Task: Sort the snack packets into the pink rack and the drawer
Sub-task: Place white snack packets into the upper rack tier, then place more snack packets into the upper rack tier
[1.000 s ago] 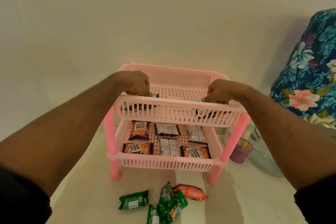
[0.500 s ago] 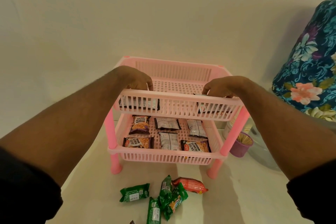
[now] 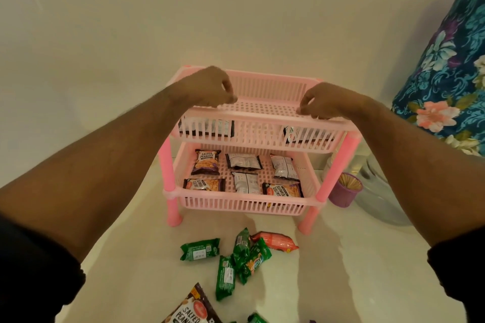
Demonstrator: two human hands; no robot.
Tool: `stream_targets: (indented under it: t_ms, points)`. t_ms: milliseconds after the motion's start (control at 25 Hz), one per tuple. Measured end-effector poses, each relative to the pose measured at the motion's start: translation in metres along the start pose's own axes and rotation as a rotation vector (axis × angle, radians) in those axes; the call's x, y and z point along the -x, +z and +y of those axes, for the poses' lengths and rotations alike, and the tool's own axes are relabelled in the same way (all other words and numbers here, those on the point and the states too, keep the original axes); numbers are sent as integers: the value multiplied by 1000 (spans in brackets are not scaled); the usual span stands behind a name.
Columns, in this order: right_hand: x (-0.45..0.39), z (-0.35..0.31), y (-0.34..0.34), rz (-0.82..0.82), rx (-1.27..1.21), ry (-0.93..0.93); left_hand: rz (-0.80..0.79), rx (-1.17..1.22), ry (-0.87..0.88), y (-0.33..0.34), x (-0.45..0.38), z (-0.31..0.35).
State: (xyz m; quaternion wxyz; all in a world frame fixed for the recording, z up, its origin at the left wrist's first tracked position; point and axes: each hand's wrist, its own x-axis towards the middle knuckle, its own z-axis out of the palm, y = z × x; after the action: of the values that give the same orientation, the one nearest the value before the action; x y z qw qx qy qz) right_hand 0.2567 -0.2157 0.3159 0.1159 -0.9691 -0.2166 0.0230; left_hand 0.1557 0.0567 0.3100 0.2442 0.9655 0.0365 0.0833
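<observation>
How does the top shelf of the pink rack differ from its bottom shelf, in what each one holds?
The top shelf shows two packets, one at each front corner, half hidden behind its slats; the bottom shelf shows six, spread in two rows. Both hands hover over the top shelf; none is near the bottom shelf. Both shelves are pink slatted trays holding dark peanut packets.

The pink rack [image 3: 252, 139] is slatted matt plastic; the green packets [image 3: 199, 252] are glossy, crinkled foil.
</observation>
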Motion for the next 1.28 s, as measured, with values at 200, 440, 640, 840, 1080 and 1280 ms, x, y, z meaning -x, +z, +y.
stream_targets:
  t_ms: [200, 440, 640, 840, 1080, 1280]
  points:
    - [34, -12, 2, 321, 5, -87, 369, 139, 118, 20, 44, 25]
    - [93, -23, 22, 626, -46, -202, 422, 306, 149, 67, 113, 28]
    - [136, -29, 75, 611, -152, -233, 201, 337, 65, 126, 156, -3]
    - [162, -18, 150, 376, -166, -183, -3, 242, -77, 192, 200, -44]
    - [187, -14, 226, 140, -180, -102, -22, 257, -165, 248, 255, -75]
    - [204, -6, 279, -78, -153, -51, -2, 244, -187, 279, 294, -95]
